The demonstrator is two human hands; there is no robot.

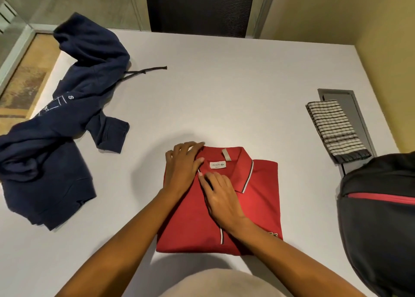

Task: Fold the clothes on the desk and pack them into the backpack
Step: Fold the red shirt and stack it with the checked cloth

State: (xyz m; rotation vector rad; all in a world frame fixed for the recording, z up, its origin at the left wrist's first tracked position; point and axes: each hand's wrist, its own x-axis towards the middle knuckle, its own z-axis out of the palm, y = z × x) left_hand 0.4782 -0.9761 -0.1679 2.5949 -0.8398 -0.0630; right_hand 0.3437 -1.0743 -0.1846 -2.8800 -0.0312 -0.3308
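Polo (258, 209), L hand (184, 168) collar edge (212, 152), R hand (222, 198) placket (221, 235)

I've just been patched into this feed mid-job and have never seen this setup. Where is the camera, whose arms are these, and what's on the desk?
There is no machine here: a person works with two bare hands. The single picture comes from a camera worn on the head, looking down at the grey desk. The left hand and right hand both lie flat on a folded red polo shirt, near its collar, pressing it. Neither has a grip on anything. To the left lies a navy hoodie, crumpled and not yet folded. To the right is a folded striped cloth, and at the right edge a black backpack with a red stripe, only partly in view.
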